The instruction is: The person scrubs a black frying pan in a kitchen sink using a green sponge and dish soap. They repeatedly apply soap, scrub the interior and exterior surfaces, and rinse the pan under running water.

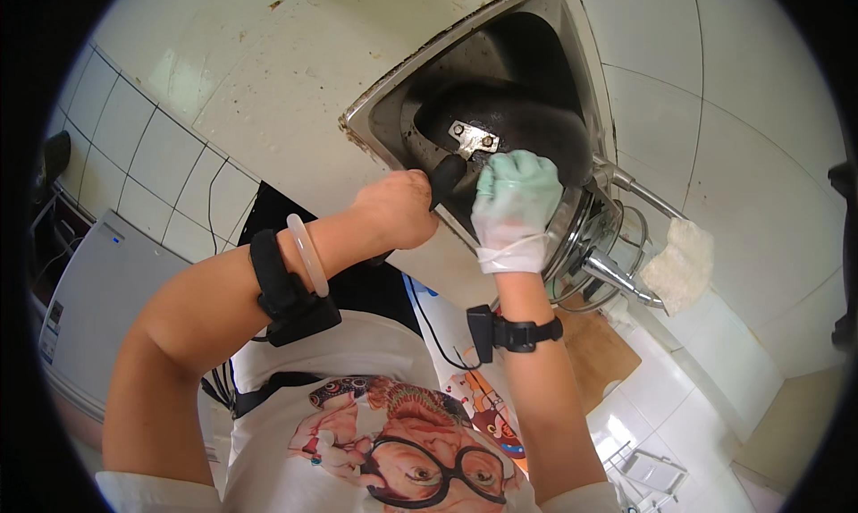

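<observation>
A dark wok or pan [536,121] lies tilted inside the corner stainless-steel sink [509,37]. Its silvery handle bracket [473,139], held by two rivets, joins a black handle [448,174]. My left hand [400,208], bare, is closed around that handle at the sink's front edge. In a thin glove, whitish at the wrist and pale green over the fingers, my right hand [515,204] is curled over the near side of the pan. Its fingers point down, and whatever may be under them is hidden.
Right of the sink are a chrome faucet [617,272] with a pale cloth [680,265] on its end and a wire rack [637,228]. A pale countertop [268,104] with dark specks extends left. A brown board [596,359] stands beyond my right forearm.
</observation>
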A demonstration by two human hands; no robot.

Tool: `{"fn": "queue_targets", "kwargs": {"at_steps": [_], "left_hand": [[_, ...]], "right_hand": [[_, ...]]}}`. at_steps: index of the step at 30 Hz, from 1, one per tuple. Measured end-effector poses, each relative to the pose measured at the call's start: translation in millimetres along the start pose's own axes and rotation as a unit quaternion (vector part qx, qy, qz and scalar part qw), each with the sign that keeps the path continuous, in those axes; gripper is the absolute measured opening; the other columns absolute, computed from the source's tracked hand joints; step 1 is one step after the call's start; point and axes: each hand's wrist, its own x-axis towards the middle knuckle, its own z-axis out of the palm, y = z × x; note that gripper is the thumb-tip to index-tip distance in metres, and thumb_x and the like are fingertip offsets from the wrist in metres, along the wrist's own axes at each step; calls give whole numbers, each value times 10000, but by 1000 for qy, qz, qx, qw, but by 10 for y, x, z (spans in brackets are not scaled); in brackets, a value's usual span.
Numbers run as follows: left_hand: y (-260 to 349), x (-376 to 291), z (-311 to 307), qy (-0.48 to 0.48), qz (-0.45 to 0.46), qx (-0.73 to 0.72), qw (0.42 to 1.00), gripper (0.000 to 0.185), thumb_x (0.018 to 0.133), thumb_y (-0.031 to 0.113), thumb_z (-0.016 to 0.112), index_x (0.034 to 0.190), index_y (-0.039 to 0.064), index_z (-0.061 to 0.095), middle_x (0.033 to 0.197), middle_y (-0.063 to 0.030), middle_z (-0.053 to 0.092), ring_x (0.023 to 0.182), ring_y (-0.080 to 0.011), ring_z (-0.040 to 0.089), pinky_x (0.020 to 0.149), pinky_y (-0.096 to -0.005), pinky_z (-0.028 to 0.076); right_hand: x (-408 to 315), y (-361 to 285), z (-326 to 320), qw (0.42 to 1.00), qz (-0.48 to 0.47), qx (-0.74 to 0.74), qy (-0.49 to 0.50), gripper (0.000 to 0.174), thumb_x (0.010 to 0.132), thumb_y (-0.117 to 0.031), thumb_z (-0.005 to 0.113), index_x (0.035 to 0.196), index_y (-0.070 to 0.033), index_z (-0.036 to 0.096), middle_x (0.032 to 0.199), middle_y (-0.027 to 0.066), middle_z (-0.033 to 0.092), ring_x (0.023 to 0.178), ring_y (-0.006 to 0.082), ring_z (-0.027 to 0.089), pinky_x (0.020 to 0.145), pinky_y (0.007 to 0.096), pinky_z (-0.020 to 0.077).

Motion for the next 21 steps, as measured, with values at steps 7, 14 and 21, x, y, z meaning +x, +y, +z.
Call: {"fn": "queue_targets", "kwargs": {"at_steps": [7,14,21], "left_hand": [[-67,30,58,29,22,-20,999,352,806,184,633,1083,-34,626,1104,-254,695,1066,-435,667,911,-481,554],[-68,38,51,24,29,-9,999,372,806,188,636,1104,-33,624,1123,-253,690,1066,-433,668,912,-483,555],[-74,25,63,32,18,-14,999,357,808,188,637,1098,-20,637,1120,-245,695,1074,-425,668,920,-474,555]], "right_hand": [[-9,14,-1,986,121,-63,97,102,836,-173,700,845,-79,738,896,122,681,843,355,624,772,467,516],[-7,11,36,988,122,-48,87,78,818,-114,705,845,-47,737,877,155,674,829,383,618,771,486,503],[5,63,-46,999,29,-23,29,67,809,-145,705,790,-82,718,864,137,666,818,364,623,719,482,515]]}}
